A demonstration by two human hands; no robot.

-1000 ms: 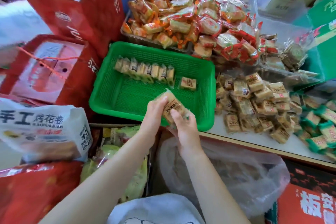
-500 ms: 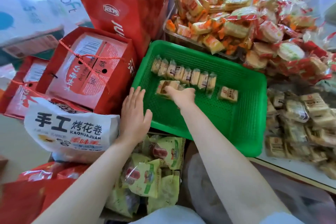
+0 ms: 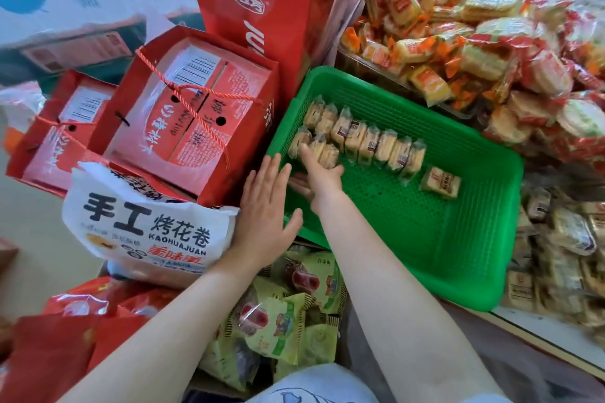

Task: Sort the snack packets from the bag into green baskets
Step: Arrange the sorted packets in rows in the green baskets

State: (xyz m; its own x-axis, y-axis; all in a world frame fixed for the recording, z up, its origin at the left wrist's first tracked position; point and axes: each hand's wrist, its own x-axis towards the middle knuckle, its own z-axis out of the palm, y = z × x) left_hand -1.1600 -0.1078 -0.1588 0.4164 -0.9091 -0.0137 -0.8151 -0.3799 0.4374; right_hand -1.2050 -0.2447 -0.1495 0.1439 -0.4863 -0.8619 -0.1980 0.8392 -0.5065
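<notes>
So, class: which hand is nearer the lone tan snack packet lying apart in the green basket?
Right hand, inside the basket left of the packet; left hand at the basket's outer edge.

red gift boxes (image 3: 193, 121), white roll bag (image 3: 147, 226)

A second ago both hands held a snack packet above the green basket (image 3: 468, 258). Now the right hand (image 3: 322, 178) presses packets (image 3: 316, 147) into the far-left corner; the left hand (image 3: 266, 203) lies flat at the rim.

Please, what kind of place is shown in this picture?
Probably a snack shop or its stockroom: loose wrapped snacks lie heaped in trays, red gift boxes stand stacked, and a green basket is being filled.
</notes>
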